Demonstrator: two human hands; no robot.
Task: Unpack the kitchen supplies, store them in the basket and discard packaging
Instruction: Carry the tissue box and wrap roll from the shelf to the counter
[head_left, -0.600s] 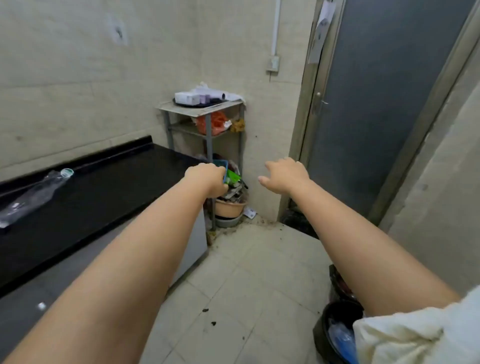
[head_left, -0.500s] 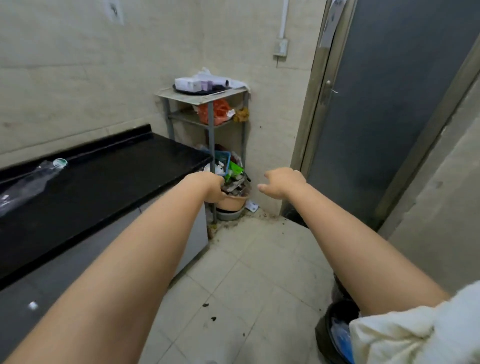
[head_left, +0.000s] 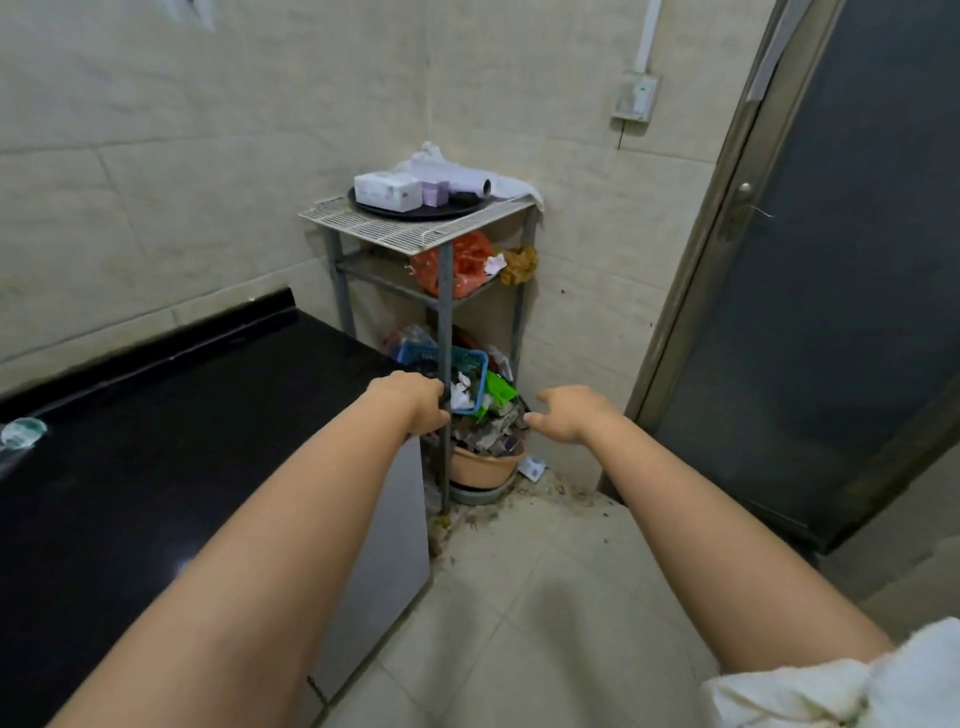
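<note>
Left hand (head_left: 415, 402) curling its fingers out of sight, grip impossible to tell, right hand (head_left: 569, 413) hanging loosely curled and holding nothing, both reaching beside the blue basket (head_left: 470, 364) sitting low in the metal rack (head_left: 444, 312), packaging-filled tub (head_left: 485, 462) underneath.

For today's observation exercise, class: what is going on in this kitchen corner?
A person reaches both arms toward a metal rack in the corner. The left hand is curled at the rack's front post, near a blue basket above a tub of rubbish; whether it holds anything is unclear. The right hand hovers, holding nothing.
</note>
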